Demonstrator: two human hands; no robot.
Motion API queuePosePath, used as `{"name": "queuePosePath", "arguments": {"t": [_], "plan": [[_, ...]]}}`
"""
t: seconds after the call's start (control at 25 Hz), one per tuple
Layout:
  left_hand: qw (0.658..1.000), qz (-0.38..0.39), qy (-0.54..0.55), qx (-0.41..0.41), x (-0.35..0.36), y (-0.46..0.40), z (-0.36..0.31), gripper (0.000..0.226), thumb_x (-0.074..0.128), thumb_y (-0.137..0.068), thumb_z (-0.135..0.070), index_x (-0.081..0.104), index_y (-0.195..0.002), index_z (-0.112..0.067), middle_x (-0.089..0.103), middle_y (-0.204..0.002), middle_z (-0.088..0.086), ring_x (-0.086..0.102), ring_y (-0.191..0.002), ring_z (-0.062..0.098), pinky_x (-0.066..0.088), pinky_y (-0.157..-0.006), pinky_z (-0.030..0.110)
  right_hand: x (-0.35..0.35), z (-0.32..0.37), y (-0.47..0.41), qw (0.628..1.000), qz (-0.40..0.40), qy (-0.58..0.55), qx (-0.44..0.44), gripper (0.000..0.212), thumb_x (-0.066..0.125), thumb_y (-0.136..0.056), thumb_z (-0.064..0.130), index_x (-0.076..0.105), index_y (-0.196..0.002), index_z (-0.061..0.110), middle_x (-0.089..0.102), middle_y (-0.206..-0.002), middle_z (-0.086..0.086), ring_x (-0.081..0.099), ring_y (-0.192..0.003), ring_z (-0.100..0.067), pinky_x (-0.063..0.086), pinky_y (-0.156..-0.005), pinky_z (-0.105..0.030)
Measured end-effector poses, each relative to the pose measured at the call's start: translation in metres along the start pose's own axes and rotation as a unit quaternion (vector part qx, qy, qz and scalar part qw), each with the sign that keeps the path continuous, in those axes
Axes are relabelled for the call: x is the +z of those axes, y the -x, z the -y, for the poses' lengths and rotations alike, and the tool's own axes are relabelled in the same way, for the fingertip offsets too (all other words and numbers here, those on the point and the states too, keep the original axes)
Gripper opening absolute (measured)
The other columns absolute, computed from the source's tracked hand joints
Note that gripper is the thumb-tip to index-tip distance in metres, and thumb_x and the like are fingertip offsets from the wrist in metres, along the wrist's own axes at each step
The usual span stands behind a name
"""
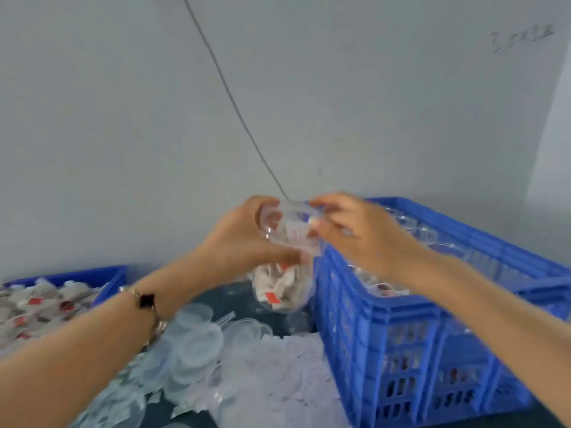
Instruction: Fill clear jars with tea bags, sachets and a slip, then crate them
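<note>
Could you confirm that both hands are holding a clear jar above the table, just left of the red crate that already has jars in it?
Not quite: the crate is blue, not red, as the head view shows. The rest holds: the left hand and right hand hold a clear jar just left of it.

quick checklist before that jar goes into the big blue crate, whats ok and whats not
1. Jar held firmly: ok. The left hand grips the clear jar around its body.
2. Lid on: cannot tell. The right hand has its fingers at the jar's top, but blur hides whether a lid is seated.
3. Jar filled: ok. Tea bags with red tags show inside its lower part.
4. Slip inside: cannot tell, the contents are too blurred.
5. Room in the blue crate: cannot tell. Jars already sit inside; free space is hidden behind the right arm.
6. Spare lids within reach: ok, piled on the table below the left wrist.
</note>
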State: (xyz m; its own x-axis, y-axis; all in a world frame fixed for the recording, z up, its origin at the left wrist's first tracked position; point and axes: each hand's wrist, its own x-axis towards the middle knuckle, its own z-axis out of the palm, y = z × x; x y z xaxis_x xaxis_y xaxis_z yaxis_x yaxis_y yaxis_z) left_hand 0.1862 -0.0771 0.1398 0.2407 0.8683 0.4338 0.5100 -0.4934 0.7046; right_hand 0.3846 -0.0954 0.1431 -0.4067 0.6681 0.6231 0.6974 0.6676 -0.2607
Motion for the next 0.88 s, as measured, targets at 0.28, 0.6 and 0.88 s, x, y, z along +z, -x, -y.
{"name": "queuePosePath", "arguments": {"t": [0.28,0.6,0.88], "plan": [[0.983,0.029,0.128,0.126,0.07,-0.122,-0.128,0.061,0.085,-0.032,-0.052,0.055,-0.078,-0.025,0.068,-0.078,-0.009,0.067,-0.081,0.01,0.054,-0.087,0.039,-0.17,-0.044,-0.045,0.961,-0.064,0.052,0.263,0.015,0.058,-0.076,0.009,0.067,-0.064,0.009,0.064,-0.047,0.008,0.068,-0.054,-0.013,0.057,-0.059,-0.02],[0.971,0.193,0.021,0.139,0.211,-0.167,-0.146,0.044,0.085,-0.061,-0.051,0.059,-0.075,-0.019,0.055,-0.077,-0.003,0.051,-0.076,0.015,0.039,-0.065,0.022,-0.206,-0.12,0.02,0.879,0.033,0.233,0.415,0.02,0.061,-0.078,0.018,0.066,-0.058,0.016,0.071,-0.065,-0.006,0.068,-0.06,-0.007,0.039,-0.042,-0.015],[0.916,0.262,-0.249,0.172,0.262,-0.146,-0.09,0.061,0.069,-0.058,-0.077,0.057,-0.096,-0.029,0.066,-0.093,-0.004,0.051,-0.081,0.014,0.039,-0.069,0.03,-0.128,-0.186,0.075,0.844,0.127,0.228,0.469,0.024,0.061,-0.076,0.014,0.061,-0.052,0.011,0.058,-0.039,0.003,0.058,-0.051,-0.013,0.043,-0.053,-0.023]]}}
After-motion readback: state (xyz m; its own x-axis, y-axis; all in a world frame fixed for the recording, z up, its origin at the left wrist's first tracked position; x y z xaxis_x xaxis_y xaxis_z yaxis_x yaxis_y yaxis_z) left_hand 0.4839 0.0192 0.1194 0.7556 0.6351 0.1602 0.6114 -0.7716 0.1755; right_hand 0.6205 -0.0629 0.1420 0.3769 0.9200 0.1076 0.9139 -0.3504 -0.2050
